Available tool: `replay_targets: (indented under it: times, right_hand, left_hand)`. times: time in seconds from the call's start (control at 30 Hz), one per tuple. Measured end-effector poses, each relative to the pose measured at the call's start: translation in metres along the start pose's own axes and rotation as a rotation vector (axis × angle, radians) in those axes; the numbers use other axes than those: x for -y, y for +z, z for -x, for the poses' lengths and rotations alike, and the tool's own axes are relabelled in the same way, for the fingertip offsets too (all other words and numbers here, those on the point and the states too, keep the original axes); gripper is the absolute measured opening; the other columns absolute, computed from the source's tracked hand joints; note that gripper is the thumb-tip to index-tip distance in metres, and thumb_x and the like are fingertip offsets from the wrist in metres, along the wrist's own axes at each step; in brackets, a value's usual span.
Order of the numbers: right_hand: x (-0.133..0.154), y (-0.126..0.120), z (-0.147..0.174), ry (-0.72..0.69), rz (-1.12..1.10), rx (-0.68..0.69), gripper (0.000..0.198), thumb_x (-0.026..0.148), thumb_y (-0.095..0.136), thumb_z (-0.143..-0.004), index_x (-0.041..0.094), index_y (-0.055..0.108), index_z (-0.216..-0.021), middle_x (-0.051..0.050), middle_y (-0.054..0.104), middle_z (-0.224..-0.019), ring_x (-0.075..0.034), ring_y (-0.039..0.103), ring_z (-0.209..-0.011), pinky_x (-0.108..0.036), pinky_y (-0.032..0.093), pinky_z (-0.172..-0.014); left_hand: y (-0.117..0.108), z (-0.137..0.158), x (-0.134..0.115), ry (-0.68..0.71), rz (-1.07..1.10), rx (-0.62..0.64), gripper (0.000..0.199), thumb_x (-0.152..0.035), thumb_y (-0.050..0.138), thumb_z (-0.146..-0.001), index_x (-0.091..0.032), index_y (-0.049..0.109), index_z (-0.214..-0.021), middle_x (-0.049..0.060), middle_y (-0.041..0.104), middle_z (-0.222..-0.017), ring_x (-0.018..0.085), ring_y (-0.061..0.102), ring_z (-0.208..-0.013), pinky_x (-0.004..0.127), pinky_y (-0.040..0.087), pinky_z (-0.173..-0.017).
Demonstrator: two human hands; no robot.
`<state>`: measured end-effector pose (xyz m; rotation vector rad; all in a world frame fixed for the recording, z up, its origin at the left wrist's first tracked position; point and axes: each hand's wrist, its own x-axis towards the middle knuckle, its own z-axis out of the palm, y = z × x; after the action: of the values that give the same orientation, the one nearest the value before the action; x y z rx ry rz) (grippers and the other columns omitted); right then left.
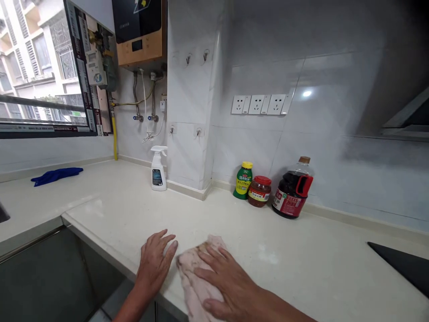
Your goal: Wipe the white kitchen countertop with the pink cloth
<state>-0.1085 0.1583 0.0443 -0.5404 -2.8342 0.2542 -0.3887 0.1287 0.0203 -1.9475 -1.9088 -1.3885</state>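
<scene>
A stained pale pink cloth [191, 273] lies on the white countertop [134, 210] near its front edge, partly hanging toward me. My right hand [231, 279] rests flat on top of it, fingers spread and pressing it to the surface. To the left of the cloth is my left hand [156, 257], holding nothing, its fingers apart and slightly bent over the counter edge. Whether its fingertips touch the counter I cannot tell.
Along the wall stand a white spray bottle [158, 172], a green bottle with yellow cap [243, 182], a red-lidded jar [259, 192] and a large dark sauce bottle [291, 192]. A blue cloth-like item [56, 175] lies far left; a black panel [402, 266] is at right.
</scene>
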Motion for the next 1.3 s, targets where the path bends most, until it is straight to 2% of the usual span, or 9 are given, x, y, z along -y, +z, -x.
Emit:
replay_targets:
  times: [0.1, 0.2, 0.3, 0.4, 0.5, 0.67, 0.9, 1.17, 1.3]
  right_hand:
    - [-0.042, -0.007, 0.041, 0.147, 0.111, -0.071, 0.059, 0.061, 0.043, -0.103, 0.034, 0.036, -0.154, -0.005, 0.018, -0.163, -0.031, 0.014, -0.149, -0.056, 0.015, -0.12]
    - [-0.096, -0.02, 0.057, 0.473, 0.244, -0.084, 0.055, 0.06, 0.037, -0.104, 0.033, 0.042, -0.151, -0.005, 0.02, -0.162, -0.029, 0.014, -0.149, -0.054, 0.02, -0.119]
    - [-0.137, -0.033, 0.042, 0.846, 0.327, -0.044, 0.056, 0.056, 0.037, -0.103, 0.03, 0.041, -0.153, -0.009, 0.021, -0.162, -0.031, 0.016, -0.148, -0.053, 0.018, -0.119]
    - [-0.148, -0.038, 0.005, 1.006, 0.317, -0.056, 0.061, 0.055, 0.036, -0.103, 0.026, 0.032, -0.157, -0.014, 0.022, -0.161, -0.038, 0.017, -0.146, -0.062, 0.016, -0.116]
    - [-0.127, -0.031, -0.038, 0.96, 0.266, -0.057, 0.067, 0.059, 0.036, -0.102, 0.024, 0.027, -0.158, -0.016, 0.019, -0.161, -0.042, 0.014, -0.146, -0.067, 0.012, -0.114]
    - [-0.039, -0.003, -0.082, 0.619, 0.167, -0.004, 0.069, 0.067, 0.042, -0.099, 0.032, 0.03, -0.157, -0.009, 0.012, -0.164, -0.035, 0.005, -0.149, -0.061, 0.006, -0.118]
    - [0.066, 0.011, -0.041, 0.109, -0.025, -0.03, 0.073, 0.063, 0.057, -0.095, 0.029, 0.033, -0.155, -0.012, 0.012, -0.163, -0.033, 0.0, -0.15, -0.061, 0.001, -0.119]
    - [0.08, 0.032, 0.03, 0.227, 0.195, -0.037, 0.089, 0.034, 0.08, -0.077, 0.031, 0.033, -0.152, -0.009, 0.012, -0.164, -0.038, 0.009, -0.148, -0.061, 0.019, -0.118]
    - [0.07, 0.044, 0.096, 0.343, 0.378, -0.062, 0.103, 0.016, 0.078, -0.061, 0.033, 0.033, -0.152, -0.008, 0.016, -0.163, -0.04, 0.02, -0.145, -0.059, 0.031, -0.112]
  left_hand:
    - [-0.002, -0.001, -0.006, 0.001, -0.013, 0.03, 0.038, -0.053, 0.045, -0.096, -0.031, 0.074, -0.107, 0.006, 0.07, -0.123, 0.028, 0.06, -0.121, 0.052, 0.048, -0.1]
    - [-0.003, -0.003, -0.008, -0.018, -0.007, 0.048, 0.038, -0.052, 0.044, -0.096, -0.031, 0.074, -0.104, 0.006, 0.071, -0.12, 0.028, 0.062, -0.119, 0.052, 0.049, -0.099]
    - [-0.001, -0.005, -0.006, -0.044, 0.009, 0.05, 0.038, -0.051, 0.044, -0.096, -0.03, 0.075, -0.104, 0.006, 0.072, -0.119, 0.028, 0.062, -0.118, 0.052, 0.049, -0.099]
    - [0.001, -0.005, -0.005, -0.072, 0.006, 0.043, 0.039, -0.051, 0.045, -0.094, -0.029, 0.075, -0.105, 0.007, 0.072, -0.121, 0.028, 0.062, -0.119, 0.051, 0.048, -0.101]
    - [0.001, -0.006, -0.005, -0.098, 0.006, 0.045, 0.04, -0.052, 0.045, -0.094, -0.028, 0.074, -0.108, 0.007, 0.07, -0.124, 0.028, 0.06, -0.122, 0.05, 0.046, -0.103]
    - [-0.002, -0.007, -0.005, -0.115, 0.007, 0.064, 0.043, -0.054, 0.043, -0.094, -0.029, 0.074, -0.11, 0.007, 0.069, -0.126, 0.028, 0.059, -0.124, 0.05, 0.044, -0.105]
    - [-0.004, -0.01, -0.003, -0.122, 0.017, 0.099, 0.05, -0.055, 0.038, -0.094, -0.023, 0.073, -0.111, 0.008, 0.071, -0.123, 0.027, 0.059, -0.121, 0.044, 0.042, -0.107]
    - [-0.008, -0.011, -0.011, -0.118, -0.107, 0.203, 0.048, -0.054, 0.038, -0.095, -0.024, 0.074, -0.108, 0.006, 0.072, -0.124, 0.028, 0.057, -0.123, 0.041, 0.04, -0.104]
    - [-0.009, -0.01, -0.014, -0.109, -0.139, 0.213, 0.044, -0.052, 0.043, -0.094, -0.025, 0.074, -0.108, 0.006, 0.072, -0.123, 0.028, 0.057, -0.123, 0.043, 0.04, -0.104]
